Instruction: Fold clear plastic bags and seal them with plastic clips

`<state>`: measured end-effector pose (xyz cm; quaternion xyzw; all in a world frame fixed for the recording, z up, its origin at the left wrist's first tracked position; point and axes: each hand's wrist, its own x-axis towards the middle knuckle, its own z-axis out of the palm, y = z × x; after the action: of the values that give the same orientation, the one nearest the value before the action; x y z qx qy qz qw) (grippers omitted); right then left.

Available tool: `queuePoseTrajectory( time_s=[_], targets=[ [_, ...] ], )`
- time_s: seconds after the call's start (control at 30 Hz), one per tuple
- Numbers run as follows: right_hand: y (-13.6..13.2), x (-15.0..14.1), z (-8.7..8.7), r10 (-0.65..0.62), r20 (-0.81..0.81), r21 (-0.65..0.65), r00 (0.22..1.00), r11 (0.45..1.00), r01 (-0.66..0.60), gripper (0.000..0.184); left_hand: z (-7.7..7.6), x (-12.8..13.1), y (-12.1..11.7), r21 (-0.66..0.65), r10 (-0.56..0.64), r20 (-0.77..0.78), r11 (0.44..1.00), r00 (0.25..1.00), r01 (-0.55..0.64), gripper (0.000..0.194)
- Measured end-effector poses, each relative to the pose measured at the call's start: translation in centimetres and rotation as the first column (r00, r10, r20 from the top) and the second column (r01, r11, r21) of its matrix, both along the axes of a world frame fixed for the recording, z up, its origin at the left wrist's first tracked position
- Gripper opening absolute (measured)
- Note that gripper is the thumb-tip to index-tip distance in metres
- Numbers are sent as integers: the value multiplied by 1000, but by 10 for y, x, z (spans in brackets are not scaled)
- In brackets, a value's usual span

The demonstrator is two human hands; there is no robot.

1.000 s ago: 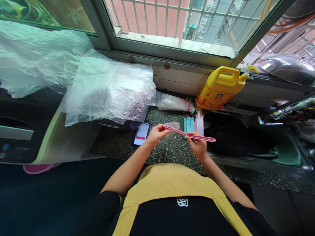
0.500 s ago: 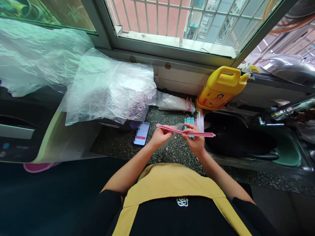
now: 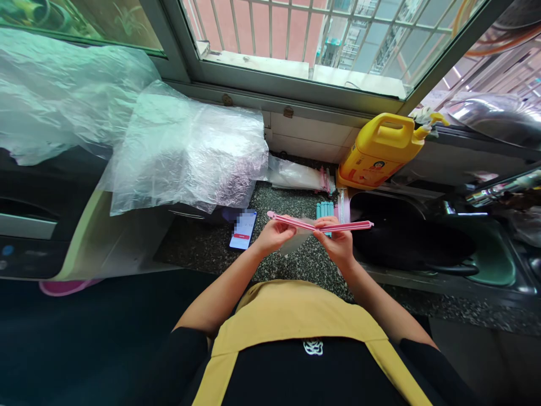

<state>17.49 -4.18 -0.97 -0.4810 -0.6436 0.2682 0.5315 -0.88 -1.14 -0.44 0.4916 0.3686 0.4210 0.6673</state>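
Observation:
A long pink sealing clip (image 3: 305,225) lies crosswise between my two hands, above the speckled counter. My left hand (image 3: 270,237) pinches its left part between thumb and fingers. Around the clip's middle, my right hand (image 3: 339,246) is closed, and the pink end sticks out to the right. The clip's right part looks like two pink strips lying close together. From the clip hangs a small translucent plastic bag (image 3: 293,242), partly hidden by the fingers. Several teal sealing clips (image 3: 324,210) lie side by side just behind my right hand.
A phone (image 3: 242,235) with a lit screen lies left of my hands. Behind are a clear packet (image 3: 296,176) with pink clips and a yellow jug (image 3: 378,152). Large plastic sheeting (image 3: 190,146) covers the left side. On the right, a black pan (image 3: 406,242) sits in the sink.
The clip's right end has risen slightly and shifted right, with its two strips showing more apart. The small bag's visible shape has changed beneath it. Both hands keep their grip.

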Motion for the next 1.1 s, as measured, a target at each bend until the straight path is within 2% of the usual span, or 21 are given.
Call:
queuePoseTrajectory(
  time_s=[0.13,0.33,0.47,0.57,0.7,0.8,0.9,1.1],
  targets=[
    [-7,-3,3,-18,0,-3,1000,1000,18,6,-1,2,-1,-46,61,24,997,998,-59,23],
    [-9,-9,5,-31,38,1,999,1000,31,6,2,4,-4,-7,88,-27,996,996,-88,23],
    [-7,-10,5,-71,26,39,997,997,70,5,3,5,-5,-3,114,13,993,993,-114,27],
    [-6,-9,5,-71,-10,33,997,997,71,6,-4,4,-4,-117,93,111,990,989,-80,37],
    [-7,-8,4,-61,-46,7,997,998,61,6,-19,4,-1,-275,44,215,961,976,17,64],
    [-7,-7,2,-59,-60,11,996,998,60,5,-27,5,1,-275,3,182,960,983,48,55],
    [-7,-7,0,-61,-60,6,996,998,61,5,-29,6,2,-269,61,121,963,991,-26,47],
    [-8,-5,5,-81,-42,23,996,996,82,4,-13,5,2,-190,106,57,977,993,-93,35]
  ],
)
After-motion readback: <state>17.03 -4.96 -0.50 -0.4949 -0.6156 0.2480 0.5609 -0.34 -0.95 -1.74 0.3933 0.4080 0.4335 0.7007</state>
